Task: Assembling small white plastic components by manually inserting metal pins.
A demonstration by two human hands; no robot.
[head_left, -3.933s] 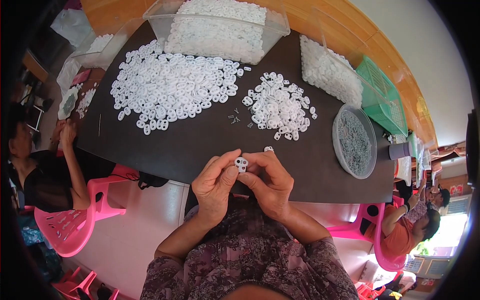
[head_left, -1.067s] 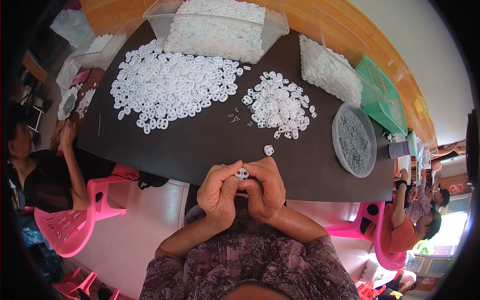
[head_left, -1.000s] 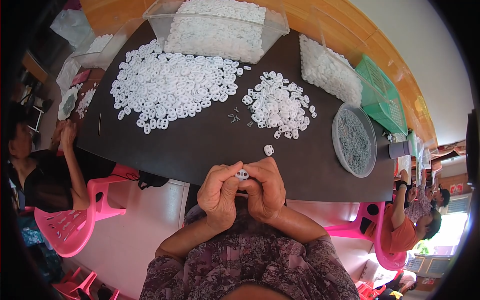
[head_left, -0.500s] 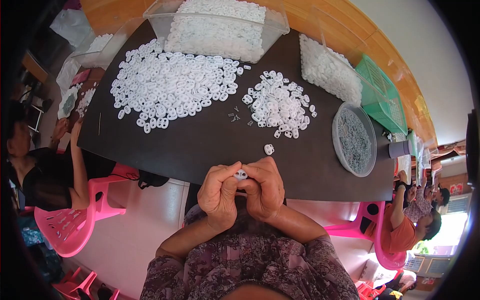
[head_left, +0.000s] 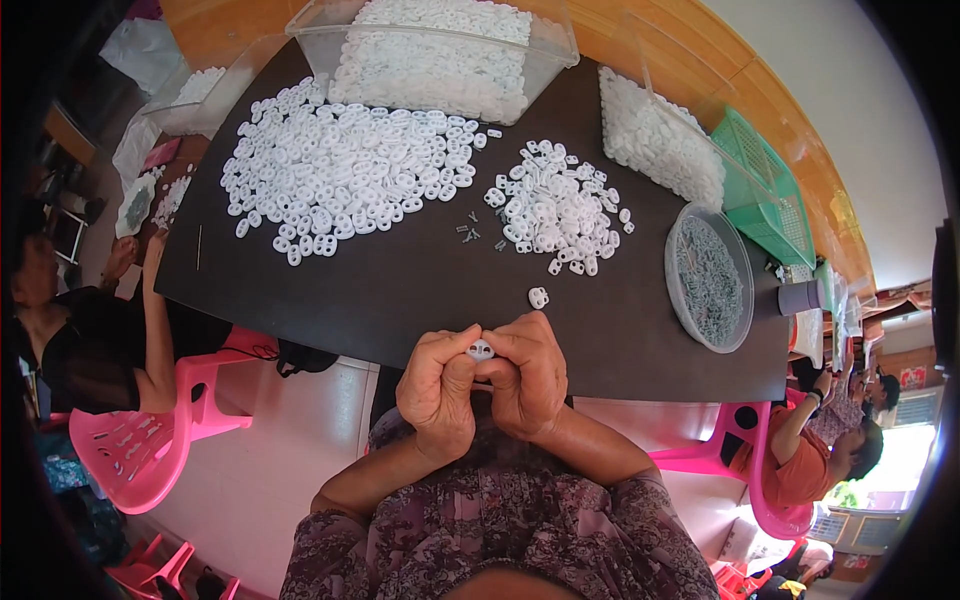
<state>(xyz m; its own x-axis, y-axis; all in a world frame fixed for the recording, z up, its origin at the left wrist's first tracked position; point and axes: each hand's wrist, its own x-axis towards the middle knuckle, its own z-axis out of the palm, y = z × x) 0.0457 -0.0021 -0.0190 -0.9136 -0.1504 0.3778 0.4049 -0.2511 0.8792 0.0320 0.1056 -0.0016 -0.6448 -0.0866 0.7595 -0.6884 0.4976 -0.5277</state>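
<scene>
Between my two hands, at the near edge of the dark table, I pinch a small white oval plastic piece with two holes (head_left: 481, 350). The thumb and fingertips of my left hand (head_left: 436, 385) press on its left side. My right hand (head_left: 527, 378) grips its right side the same way, and the fingers cover much of its rim. Just beyond my right hand lies a single white piece (head_left: 539, 298). Farther off are a small heap of white pieces (head_left: 560, 215) and, to the left, a wide heap of white two-holed pieces (head_left: 345, 175). Several small grey metal parts (head_left: 468, 234) lie between them.
A round clear tub of small grey parts (head_left: 712, 275) stands at the right, near a green basket (head_left: 765, 190) and a purple-grey cup (head_left: 799, 298). Clear bins (head_left: 435, 35) of white pieces line the back. People sit on pink chairs (head_left: 135, 440) at both sides.
My hands stay almost still, both pinching the white piece. At the left and right, the other people have shifted their arms slightly.
</scene>
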